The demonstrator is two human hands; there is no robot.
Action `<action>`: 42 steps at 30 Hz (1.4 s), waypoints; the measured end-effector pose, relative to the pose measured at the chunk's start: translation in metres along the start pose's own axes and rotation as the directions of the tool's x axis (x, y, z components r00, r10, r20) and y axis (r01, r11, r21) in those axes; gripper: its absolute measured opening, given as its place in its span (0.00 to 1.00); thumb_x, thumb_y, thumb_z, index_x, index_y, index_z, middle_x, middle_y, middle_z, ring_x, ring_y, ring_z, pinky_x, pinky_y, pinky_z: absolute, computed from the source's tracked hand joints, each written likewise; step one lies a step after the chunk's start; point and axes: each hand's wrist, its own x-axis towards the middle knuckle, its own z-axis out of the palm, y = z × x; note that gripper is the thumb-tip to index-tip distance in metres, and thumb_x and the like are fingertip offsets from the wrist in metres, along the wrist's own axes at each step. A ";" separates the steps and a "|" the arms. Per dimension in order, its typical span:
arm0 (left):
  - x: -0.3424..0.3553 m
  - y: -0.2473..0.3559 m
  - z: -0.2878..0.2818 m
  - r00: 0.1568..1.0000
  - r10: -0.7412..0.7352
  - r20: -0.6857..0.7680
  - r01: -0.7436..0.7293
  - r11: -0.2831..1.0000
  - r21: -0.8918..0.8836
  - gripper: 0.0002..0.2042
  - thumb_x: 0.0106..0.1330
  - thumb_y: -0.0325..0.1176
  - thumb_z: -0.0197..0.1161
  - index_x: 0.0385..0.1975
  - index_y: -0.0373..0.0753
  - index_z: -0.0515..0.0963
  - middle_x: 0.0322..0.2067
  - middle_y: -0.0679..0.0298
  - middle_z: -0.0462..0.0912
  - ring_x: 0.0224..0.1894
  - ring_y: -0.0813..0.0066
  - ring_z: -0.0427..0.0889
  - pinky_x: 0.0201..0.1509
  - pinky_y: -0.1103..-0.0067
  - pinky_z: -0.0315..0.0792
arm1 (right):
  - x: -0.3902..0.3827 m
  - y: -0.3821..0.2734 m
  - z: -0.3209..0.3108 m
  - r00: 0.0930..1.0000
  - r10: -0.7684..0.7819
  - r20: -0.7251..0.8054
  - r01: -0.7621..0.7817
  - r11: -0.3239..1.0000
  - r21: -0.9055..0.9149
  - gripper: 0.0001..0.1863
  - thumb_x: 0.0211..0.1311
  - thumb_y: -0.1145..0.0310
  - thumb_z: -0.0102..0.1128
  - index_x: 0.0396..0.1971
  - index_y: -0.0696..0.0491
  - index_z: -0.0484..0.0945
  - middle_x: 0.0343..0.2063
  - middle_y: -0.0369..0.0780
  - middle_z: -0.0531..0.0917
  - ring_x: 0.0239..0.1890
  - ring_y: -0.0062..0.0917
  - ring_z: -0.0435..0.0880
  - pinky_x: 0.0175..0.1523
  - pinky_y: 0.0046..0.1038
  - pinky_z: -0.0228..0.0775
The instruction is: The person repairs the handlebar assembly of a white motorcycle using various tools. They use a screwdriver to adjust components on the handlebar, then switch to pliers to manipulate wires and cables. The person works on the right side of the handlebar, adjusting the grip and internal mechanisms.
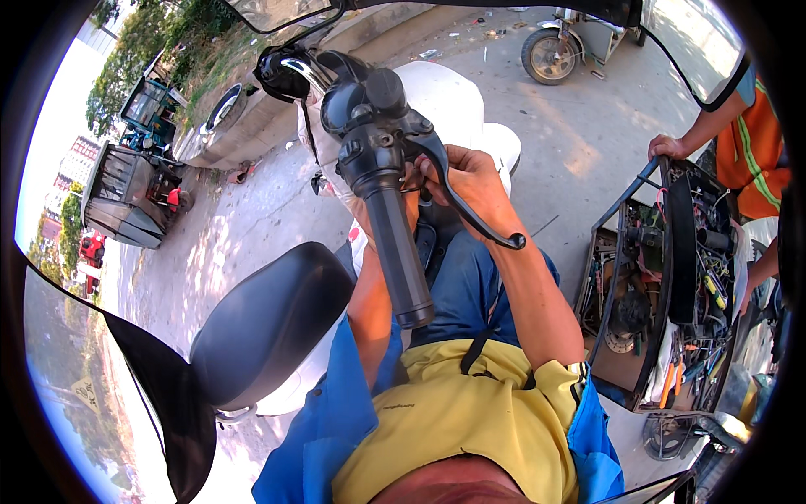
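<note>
Sunlit concrete yard. A white scooter (453, 101) stands beyond the hands, its black seat (269, 323) left of them. The right hand (470, 181) pinches at the brake lever (470, 210) beside the handlebar grip (399, 248). The left hand (357, 202), mostly hidden behind the grip, is possibly closed.

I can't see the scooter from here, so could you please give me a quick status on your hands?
Right hand on the brake lever mount. Left hand mostly hidden behind the handlebar grip. Toolbox off to the right.
</note>
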 end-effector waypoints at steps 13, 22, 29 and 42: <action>0.009 0.045 -0.024 0.992 -0.119 0.037 0.123 0.979 -0.162 0.14 0.68 0.23 0.67 0.52 0.38 0.85 0.50 0.52 0.86 0.49 0.60 0.88 0.53 0.71 0.80 | -0.003 -0.004 -0.001 1.000 -0.003 0.005 0.003 0.999 -0.044 0.09 0.69 0.73 0.67 0.42 0.64 0.85 0.31 0.37 0.87 0.29 0.14 0.80 0.35 0.18 0.71; 0.005 0.022 -0.003 0.857 -0.478 0.193 0.490 0.640 -0.591 0.17 0.71 0.29 0.66 0.57 0.33 0.75 0.43 0.57 0.84 0.43 0.68 0.85 0.45 0.76 0.81 | -0.002 0.002 -0.002 0.996 -0.075 0.056 0.080 0.993 -0.085 0.06 0.69 0.77 0.65 0.42 0.62 0.85 0.31 0.34 0.86 0.32 0.13 0.80 0.39 0.18 0.75; 0.040 0.015 -0.038 0.383 -0.053 0.922 0.747 -0.569 -0.343 0.06 0.72 0.33 0.66 0.36 0.39 0.79 0.21 0.74 0.71 0.17 0.89 0.62 0.20 0.87 0.55 | 0.005 0.013 -0.009 0.985 -0.138 0.104 0.147 0.985 -0.091 0.11 0.69 0.69 0.70 0.46 0.59 0.85 0.33 0.37 0.89 0.27 0.11 0.78 0.31 0.14 0.65; -0.023 -0.010 -0.014 0.997 -0.071 0.039 0.073 0.996 -0.057 0.11 0.59 0.29 0.76 0.40 0.36 0.85 0.35 0.57 0.88 0.30 0.61 0.88 0.32 0.73 0.80 | -0.001 0.008 -0.001 0.998 -0.047 0.044 0.046 0.999 0.025 0.07 0.68 0.72 0.68 0.41 0.60 0.85 0.29 0.35 0.85 0.22 0.13 0.72 0.27 0.17 0.62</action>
